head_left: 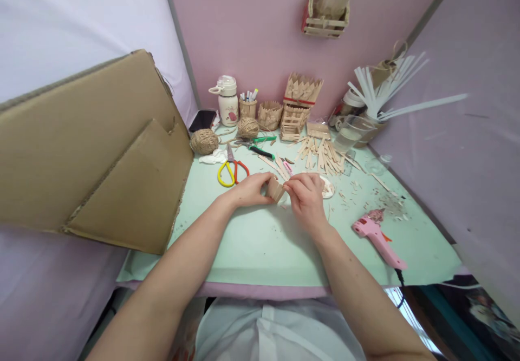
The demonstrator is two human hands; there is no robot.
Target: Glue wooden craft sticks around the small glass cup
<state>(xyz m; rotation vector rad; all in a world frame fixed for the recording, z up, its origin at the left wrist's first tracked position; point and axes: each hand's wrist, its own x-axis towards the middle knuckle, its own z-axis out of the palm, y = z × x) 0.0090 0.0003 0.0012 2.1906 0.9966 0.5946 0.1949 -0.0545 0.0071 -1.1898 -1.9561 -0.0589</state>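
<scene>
A small craft piece made of wooden sticks (pixel 275 189) rests just above the pale green table (pixel 260 242), held between both hands. My left hand (pixel 252 189) grips its left side with curled fingers. My right hand (pixel 305 194) pinches its right side, fingers closed. Behind the hands lies a loose pile of wooden sticks (pixel 320 154).
Yellow and orange scissors (pixel 231 170), green pliers (pixel 260 149) and two twine balls (pixel 204 141) lie behind the hands. A pink glue gun (pixel 377 236) lies at the right. A large cardboard sheet (pixel 93 144) leans at the left. Finished stick baskets (pixel 300 104) and a bottle (pixel 227 101) stand by the wall.
</scene>
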